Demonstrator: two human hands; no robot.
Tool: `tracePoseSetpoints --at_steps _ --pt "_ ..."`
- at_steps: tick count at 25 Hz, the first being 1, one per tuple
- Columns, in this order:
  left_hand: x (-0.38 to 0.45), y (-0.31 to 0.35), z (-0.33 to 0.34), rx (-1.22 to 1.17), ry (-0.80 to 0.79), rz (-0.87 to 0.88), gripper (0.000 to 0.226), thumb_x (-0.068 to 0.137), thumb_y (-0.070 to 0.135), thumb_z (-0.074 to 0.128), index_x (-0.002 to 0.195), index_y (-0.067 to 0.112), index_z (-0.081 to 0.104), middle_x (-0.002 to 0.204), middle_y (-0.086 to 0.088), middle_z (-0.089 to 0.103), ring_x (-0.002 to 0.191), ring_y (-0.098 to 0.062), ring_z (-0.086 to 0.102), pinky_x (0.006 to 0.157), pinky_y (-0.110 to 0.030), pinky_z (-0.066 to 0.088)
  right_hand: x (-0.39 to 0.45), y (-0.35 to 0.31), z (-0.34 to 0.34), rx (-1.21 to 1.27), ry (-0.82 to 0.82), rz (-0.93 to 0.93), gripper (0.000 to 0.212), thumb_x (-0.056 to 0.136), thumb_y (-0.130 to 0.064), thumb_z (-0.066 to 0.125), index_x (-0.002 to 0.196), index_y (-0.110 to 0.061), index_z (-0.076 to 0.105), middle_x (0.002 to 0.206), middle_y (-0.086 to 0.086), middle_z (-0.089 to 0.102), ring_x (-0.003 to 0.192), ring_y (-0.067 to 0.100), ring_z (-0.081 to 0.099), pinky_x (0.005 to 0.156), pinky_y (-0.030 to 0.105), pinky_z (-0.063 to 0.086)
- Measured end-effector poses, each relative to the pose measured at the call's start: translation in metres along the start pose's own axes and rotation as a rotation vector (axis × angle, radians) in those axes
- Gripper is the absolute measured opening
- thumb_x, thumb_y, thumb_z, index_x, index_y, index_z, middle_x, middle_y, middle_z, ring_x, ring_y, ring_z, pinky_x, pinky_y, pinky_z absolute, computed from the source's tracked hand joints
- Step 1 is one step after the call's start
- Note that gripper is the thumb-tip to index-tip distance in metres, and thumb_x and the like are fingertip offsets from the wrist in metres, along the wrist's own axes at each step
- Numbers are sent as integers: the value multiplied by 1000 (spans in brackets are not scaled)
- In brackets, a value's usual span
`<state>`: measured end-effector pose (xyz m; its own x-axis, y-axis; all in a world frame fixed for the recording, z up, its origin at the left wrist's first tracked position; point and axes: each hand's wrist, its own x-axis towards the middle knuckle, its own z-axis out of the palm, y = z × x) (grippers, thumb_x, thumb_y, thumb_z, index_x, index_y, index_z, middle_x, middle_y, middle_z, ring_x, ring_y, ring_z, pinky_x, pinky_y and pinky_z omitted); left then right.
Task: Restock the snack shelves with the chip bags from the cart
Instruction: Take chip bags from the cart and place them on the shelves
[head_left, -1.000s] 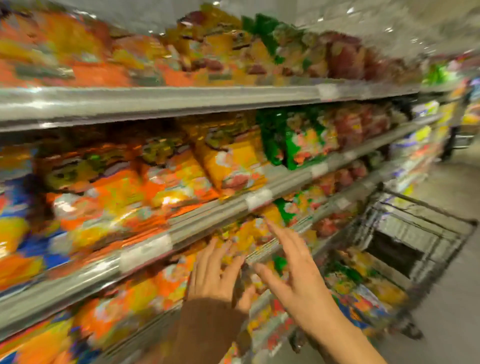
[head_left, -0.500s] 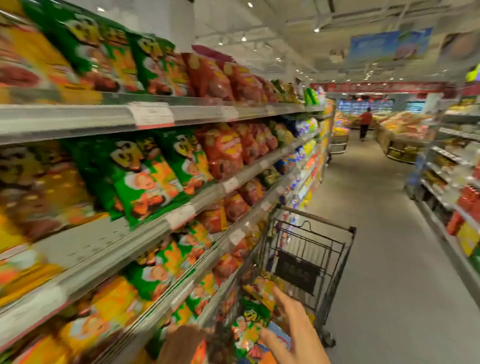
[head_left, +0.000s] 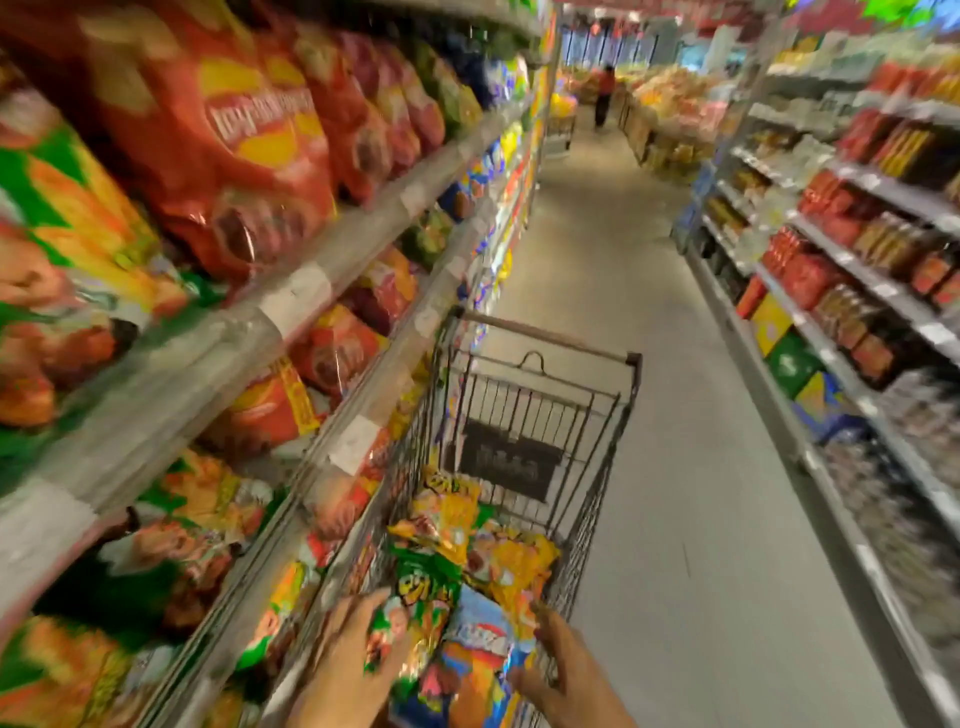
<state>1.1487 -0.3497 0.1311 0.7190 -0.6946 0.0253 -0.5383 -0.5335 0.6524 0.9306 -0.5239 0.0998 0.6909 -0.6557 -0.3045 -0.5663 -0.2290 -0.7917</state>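
Reaching into the cart (head_left: 535, 384), both hands, left (head_left: 358, 660) and right (head_left: 561, 670), grasp chip bags (head_left: 467, 613), probably to lift toward the shelves (head_left: 291, 306).

Motion blur over most of the frame — very little print can be read. Big red chip bag (head_left: 244, 156) on the upper left shelf carries white lettering across its front, in a non-Latin script, not decipherable. Green bag (head_left: 423, 603) in the cart (head_left: 613, 395) has yellow cartoon-style lettering near its top — letters don't resolve. Blue bag (head_left: 480, 654) beside it shows a white logo band, unreadable. Dark placard (head_left: 506, 465) on the cart's inner front wall bears pale characters, smeared. White price tags (head_left: 296, 299) along the left shelf edges look blank at this sharpness; no numbers legible anywhere.
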Motion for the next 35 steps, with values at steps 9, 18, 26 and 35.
tracePoseSetpoints --at_steps 9,18,26,35 --pt "110 -24 88 17 -375 -324 59 97 48 59 149 26 40 151 1 39 139 -17 39 111 -30 35 161 48 18 177 -161 443 86 92 -35 71 158 -14 20 151 14 43 134 28 49 96 33 47" --pt "295 -63 229 298 -410 -470 86 91 53 64 158 18 25 160 -9 33 146 -29 33 117 -43 31 361 155 60 344 59 976 63 88 -36 73 138 -5 50 134 20 58 121 39 57 97 44 50" --pt "335 -124 293 416 -480 -680 104 81 64 70 158 13 23 155 -21 40 142 -43 32 116 -49 31 391 198 110 412 224 1320 110 70 -61 81 152 -8 30 149 16 46 134 38 48 109 50 43" --pt "292 -72 262 146 -354 -568 83 76 40 86 145 17 46 141 -12 55 124 -34 56 95 -47 52 364 173 90 466 438 988 81 71 -37 88 138 -14 49 127 15 62 116 37 62 92 46 52"
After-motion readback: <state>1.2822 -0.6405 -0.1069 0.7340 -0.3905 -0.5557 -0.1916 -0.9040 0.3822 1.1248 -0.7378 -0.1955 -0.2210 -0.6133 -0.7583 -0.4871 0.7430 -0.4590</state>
